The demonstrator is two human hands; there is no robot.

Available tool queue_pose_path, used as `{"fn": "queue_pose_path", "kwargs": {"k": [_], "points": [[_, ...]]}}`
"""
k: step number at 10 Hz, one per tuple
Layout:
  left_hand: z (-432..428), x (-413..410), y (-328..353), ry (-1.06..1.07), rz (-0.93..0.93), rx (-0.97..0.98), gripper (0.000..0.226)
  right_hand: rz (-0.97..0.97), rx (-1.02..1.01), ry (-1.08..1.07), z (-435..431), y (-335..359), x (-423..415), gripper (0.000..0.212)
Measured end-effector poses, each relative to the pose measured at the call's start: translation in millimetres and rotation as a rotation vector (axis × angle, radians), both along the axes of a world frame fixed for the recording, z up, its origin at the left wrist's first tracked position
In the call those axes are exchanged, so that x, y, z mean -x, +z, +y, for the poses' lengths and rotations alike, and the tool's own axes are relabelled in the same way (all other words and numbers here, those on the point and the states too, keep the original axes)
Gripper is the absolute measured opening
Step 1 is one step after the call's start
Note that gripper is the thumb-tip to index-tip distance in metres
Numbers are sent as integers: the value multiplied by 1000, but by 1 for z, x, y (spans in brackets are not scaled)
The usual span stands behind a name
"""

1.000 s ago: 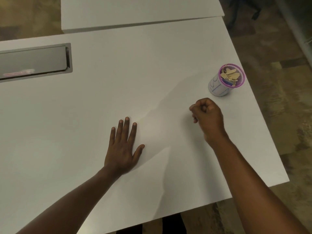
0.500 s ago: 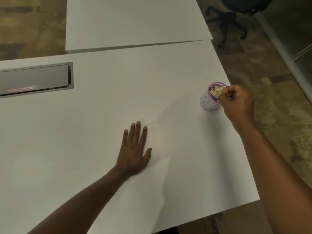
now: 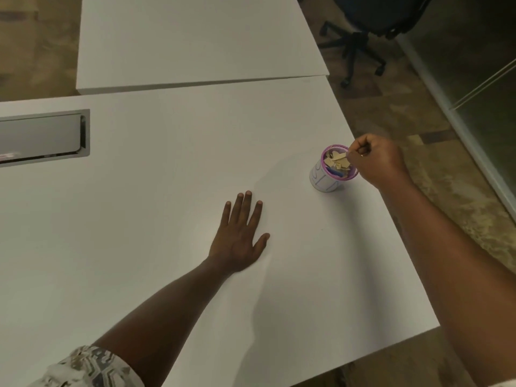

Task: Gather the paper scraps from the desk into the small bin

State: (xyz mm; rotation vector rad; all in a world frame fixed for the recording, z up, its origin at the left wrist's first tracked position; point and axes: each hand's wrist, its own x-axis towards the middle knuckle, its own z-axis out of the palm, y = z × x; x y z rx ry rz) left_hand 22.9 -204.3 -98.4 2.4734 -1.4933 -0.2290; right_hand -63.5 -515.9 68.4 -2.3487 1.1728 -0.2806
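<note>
The small bin [image 3: 324, 181], a white cup with a purple rim, stands near the desk's right edge and holds several tan paper scraps [image 3: 337, 162]. My right hand [image 3: 375, 160] hovers over the bin's right rim. Its fingers are curled, and thumb and forefinger pinch the edge of a tan scrap at the bin's mouth. My left hand [image 3: 240, 236] lies flat on the white desk [image 3: 167, 191], palm down with fingers spread, well to the left of the bin. I see no loose scraps on the desk top.
A grey metal cable hatch [image 3: 42, 136] is set into the desk at the far left. A second white desk [image 3: 190, 40] abuts the back edge. A black office chair [image 3: 363, 32] stands on the floor at the back right.
My right hand went from the middle of the desk, closed in a fist, rightward to the bin's rim and stays there. The left hand has stayed flat. The camera view has tilted up.
</note>
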Motion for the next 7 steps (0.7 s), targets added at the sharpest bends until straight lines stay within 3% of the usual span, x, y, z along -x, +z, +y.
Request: {"fn": "queue_pose_path", "kwargs": {"k": [2,4,6,7], "points": [[-2,-1,-2,0,-6,-8,76,155,44,130,-10,-5,-7,10],[-2,-1,-1,0,-14,-19,76,214,29,125,-17,-8,-9,8],[-2,-1,0,-7,-10,-3,76,149,100,117,-15,-8,-6,6],[-3,-1,2,5,6,20,76,38,184,95,-1,-1,-5,15]]}}
